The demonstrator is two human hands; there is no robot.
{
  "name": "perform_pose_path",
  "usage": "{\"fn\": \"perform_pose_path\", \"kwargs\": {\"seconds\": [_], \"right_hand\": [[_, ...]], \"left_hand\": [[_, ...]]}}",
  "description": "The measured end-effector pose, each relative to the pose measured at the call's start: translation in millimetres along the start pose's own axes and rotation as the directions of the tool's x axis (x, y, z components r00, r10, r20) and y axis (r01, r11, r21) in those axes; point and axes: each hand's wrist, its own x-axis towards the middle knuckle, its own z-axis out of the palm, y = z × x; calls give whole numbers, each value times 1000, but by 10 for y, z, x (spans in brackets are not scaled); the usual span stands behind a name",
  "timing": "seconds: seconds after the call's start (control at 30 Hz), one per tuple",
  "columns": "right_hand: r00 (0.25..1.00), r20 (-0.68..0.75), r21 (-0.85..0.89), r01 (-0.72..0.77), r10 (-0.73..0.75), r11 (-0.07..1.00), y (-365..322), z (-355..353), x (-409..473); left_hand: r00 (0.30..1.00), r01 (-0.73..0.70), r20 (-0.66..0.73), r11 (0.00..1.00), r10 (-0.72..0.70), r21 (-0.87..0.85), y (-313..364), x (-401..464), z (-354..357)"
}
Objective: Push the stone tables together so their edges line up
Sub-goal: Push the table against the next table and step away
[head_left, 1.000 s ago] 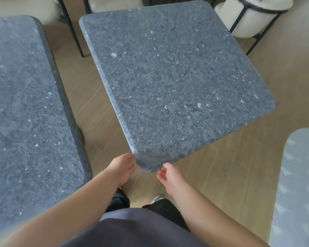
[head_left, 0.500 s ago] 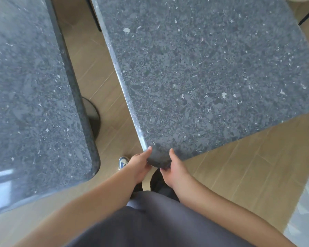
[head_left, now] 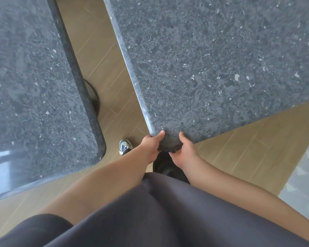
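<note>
Right stone table (head_left: 212,65): near corner gripped by left hand (head_left: 151,146) and right hand (head_left: 185,149), thumbs on top, fingers curled beneath. Since a second ago both hands have closed on this corner; judged ready for the push.
Left stone table (head_left: 34,86): apart, wedge of wooden floor (head_left: 103,56) between, edges not parallel.
Round table base (head_left: 94,97); sneaker (head_left: 125,145).
Containers: none seen.

Two stone tables: left table (head_left: 34,86) apart from right table (head_left: 212,59) (floor (head_left: 103,68) between). My left hand (head_left: 151,146) and right hand (head_left: 185,150) grip its near corner.
</note>
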Motion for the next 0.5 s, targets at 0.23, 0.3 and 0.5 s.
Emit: {"fn": "perform_pose_path", "kwargs": {"seconds": [0.23,0.3,0.5], "right_hand": [[998,-59,-38,20,-23,999,61,105,-92],[996,-72,-48,47,-51,998,86,129,-87],[995,-87,-72,45,-52,996,216,161,0]], "left_hand": [[998,40,54,997,-44,69,66,12,-66],[996,58,68,995,-64,85,95,19,-85],[990,97,92,989,-107,110,233,4,-215]]}}
